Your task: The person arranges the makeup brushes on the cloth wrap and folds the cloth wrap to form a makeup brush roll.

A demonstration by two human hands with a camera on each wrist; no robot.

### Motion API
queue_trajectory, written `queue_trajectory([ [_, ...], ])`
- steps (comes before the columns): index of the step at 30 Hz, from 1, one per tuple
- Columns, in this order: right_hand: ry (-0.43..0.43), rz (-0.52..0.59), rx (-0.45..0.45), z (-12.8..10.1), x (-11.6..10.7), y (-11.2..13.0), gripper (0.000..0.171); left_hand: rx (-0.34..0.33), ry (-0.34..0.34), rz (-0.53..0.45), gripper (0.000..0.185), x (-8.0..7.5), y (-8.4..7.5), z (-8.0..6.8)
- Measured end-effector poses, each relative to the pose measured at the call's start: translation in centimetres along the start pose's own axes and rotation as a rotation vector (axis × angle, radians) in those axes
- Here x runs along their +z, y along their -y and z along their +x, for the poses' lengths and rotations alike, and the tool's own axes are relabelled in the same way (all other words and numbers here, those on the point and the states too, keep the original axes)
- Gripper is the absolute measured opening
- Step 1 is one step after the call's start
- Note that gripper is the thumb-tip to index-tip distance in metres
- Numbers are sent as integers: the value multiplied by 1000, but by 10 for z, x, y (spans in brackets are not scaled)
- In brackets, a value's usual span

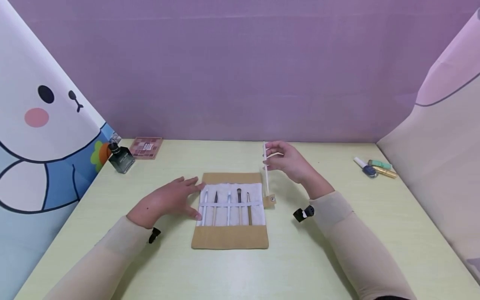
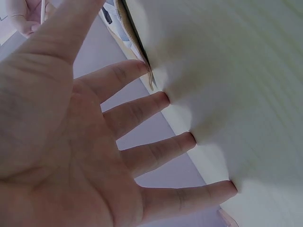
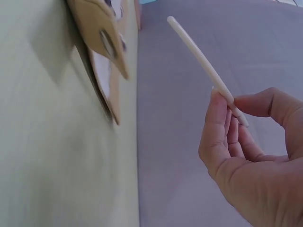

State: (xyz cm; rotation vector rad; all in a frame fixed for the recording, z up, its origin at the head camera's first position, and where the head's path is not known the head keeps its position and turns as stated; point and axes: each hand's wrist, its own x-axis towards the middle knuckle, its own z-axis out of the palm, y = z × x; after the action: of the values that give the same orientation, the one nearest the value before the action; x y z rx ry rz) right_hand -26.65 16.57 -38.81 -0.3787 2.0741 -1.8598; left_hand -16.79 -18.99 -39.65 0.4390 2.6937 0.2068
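Your right hand (image 3: pixel 258 161) pinches a slim white stick (image 3: pixel 207 71) between thumb and fingers, near the tan pouch (image 3: pixel 100 42) on the table (image 3: pixel 52 151)

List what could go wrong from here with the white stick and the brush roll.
The right hand pinches the white stick only near one end, so it may swivel or slip from the fingers. The left hand lies flat at the brush roll's left edge; a nudge could shift the roll or the brushes under the strap. The roll's tag lies right under the stick and could snag it.
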Motion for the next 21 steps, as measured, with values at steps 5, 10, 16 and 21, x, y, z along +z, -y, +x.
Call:
queue_trajectory([
  [5,-12,37,8,4,12,-5,56,7,3,-15,109,0,0,-1],
  [10,-42,49,27,9,18,-9,54,16,1,-20,109,-2,-1,-2],
  [16,-50,30,35,14,26,-13,56,19,-8,-19,108,-3,-1,-3],
  [21,-32,5,61,13,31,-18,56,17,-5,-16,109,-2,-1,-4],
])
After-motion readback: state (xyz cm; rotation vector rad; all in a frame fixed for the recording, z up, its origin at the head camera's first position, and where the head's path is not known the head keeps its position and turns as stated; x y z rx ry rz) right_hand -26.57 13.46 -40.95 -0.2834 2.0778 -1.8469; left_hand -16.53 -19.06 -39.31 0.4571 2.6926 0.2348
